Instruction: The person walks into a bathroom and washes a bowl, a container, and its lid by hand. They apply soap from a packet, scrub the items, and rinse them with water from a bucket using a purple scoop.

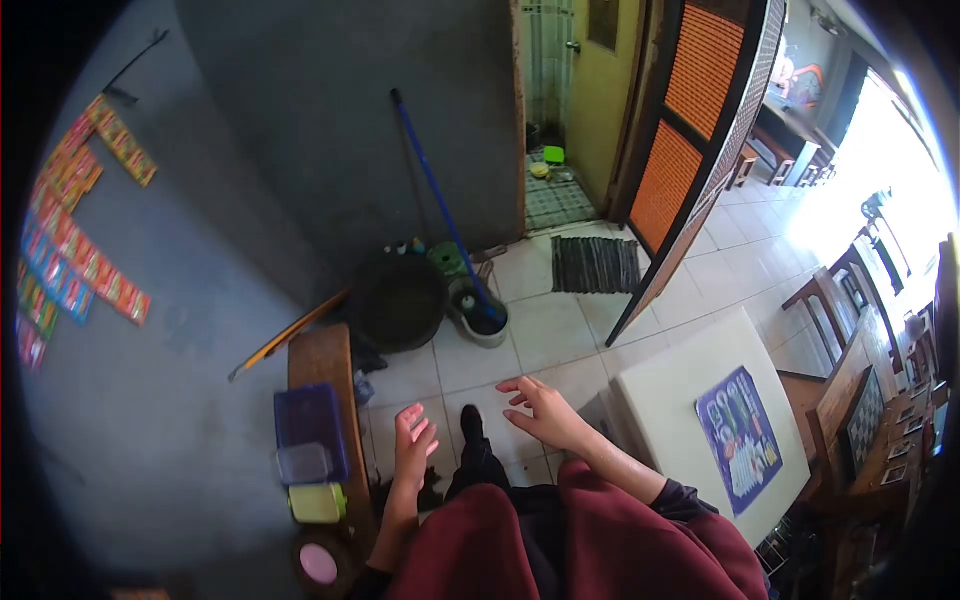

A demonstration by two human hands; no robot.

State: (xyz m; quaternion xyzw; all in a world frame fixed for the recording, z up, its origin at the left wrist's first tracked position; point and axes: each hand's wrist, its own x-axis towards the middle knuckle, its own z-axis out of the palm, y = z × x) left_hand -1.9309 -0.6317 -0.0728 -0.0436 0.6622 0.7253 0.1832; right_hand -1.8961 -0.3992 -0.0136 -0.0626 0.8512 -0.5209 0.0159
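Note:
Both hands hover in front of my body over the tiled floor (540, 335), apart from each other. My left hand (414, 450) has its fingers apart and slightly curled, with nothing in it. It is nearest to the wooden bench (320, 360) on the left, which bears a blue plastic container (308, 425), a clear box (303, 464) and a yellow-green container (317, 504). My right hand (543, 411) is stretched forward with loosely bent, parted fingers and holds nothing. To its right stands a white-topped table or cabinet (670, 385) with a purple printed sheet (742, 440).
Ahead are a large black tub (402, 305), a mop bucket (482, 335) and a blue-handled mop (432, 180) leaning on the wall. A dark striped mat (595, 265) lies before a doorway, beside an orange-panelled screen (690, 130). Sachet strips (95, 255) hang at left.

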